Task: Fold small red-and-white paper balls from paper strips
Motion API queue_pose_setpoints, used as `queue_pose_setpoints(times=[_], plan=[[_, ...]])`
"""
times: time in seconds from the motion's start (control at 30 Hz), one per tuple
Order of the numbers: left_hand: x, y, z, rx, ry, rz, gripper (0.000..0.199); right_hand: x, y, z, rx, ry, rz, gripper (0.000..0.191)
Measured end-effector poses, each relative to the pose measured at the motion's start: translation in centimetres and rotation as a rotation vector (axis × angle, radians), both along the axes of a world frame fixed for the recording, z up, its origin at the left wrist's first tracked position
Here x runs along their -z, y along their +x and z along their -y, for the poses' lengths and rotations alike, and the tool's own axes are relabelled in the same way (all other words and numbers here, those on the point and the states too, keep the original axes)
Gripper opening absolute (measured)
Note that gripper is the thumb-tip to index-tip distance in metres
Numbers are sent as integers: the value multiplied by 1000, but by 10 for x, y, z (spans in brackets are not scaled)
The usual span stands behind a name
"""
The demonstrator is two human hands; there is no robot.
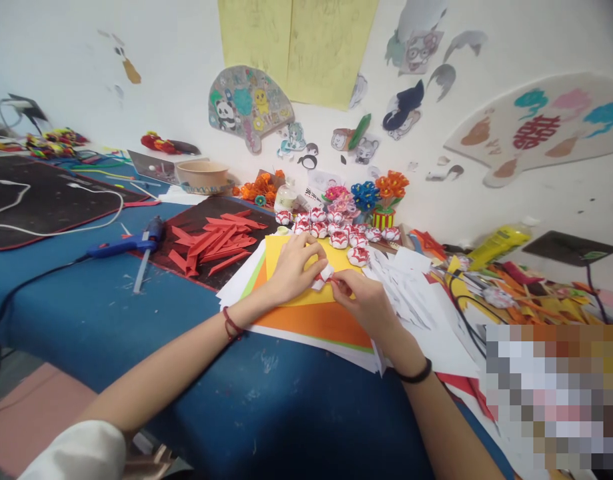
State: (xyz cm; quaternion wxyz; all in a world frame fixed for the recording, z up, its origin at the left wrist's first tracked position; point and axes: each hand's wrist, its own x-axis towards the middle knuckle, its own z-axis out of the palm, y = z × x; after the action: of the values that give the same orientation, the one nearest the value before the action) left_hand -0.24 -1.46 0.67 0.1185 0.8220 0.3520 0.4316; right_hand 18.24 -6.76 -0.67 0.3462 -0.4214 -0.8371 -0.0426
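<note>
Blue tablecloth (pixel 266 373) lies under yellow paper (pixel 306 295); above this paper, left hand (pixel 292 270) and right hand (pixel 363 298) pinch 1 small red-and-white paper piece (pixel 327 272). Too strong squeezing could crush it.

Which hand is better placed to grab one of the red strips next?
Left hand, probably: the red strips lie on its side; the right hand sits farther across. Both hands' fingers are on the small white-and-red piece, so left would have to let go first.
</note>
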Motion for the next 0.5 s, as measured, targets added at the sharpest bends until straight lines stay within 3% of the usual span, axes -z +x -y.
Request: queue_pose_setpoints(times=[0.3,0.5], plan=[[-1,0,0,13,-40,-8,16,4,-3,0,100,-40,-76,10],[-1,3,3,105,-45,-53,18,7,-5,-4,136,-133,-121,14]])
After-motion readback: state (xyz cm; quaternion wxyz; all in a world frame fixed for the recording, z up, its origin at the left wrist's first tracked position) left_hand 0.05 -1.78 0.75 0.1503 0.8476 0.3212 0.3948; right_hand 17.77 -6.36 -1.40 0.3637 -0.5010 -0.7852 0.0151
